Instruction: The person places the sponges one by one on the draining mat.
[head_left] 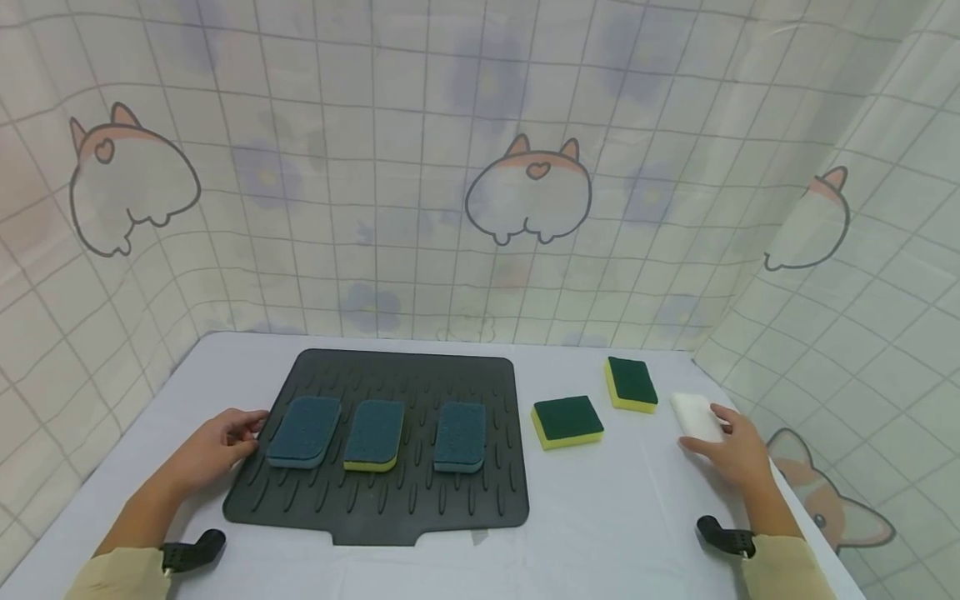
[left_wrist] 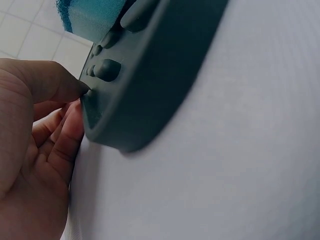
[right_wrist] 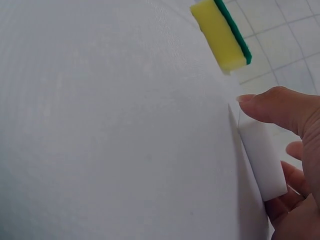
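My left hand (head_left: 217, 446) pinches the left rim of a dark grey ridged mat (head_left: 360, 508), thumb on top and fingers at its outer side, as the left wrist view shows. My right hand (head_left: 738, 450) holds a white sponge (head_left: 693, 415) at the table's right side, its thumb near one end and its fingers at the other side. On the mat lie three sponges with dark blue-green tops: a blue one (head_left: 304, 432) at left, a yellow-sided one (head_left: 375, 435) in the middle and another blue one (head_left: 460, 437) at right.
Two yellow sponges with green tops, a nearer one (head_left: 567, 421) and a farther one (head_left: 632, 383), lie between the mat and my right hand. A white cloth (head_left: 600, 517) covers the table. Tiled-pattern curtains (head_left: 375, 275) close off the back and both sides.
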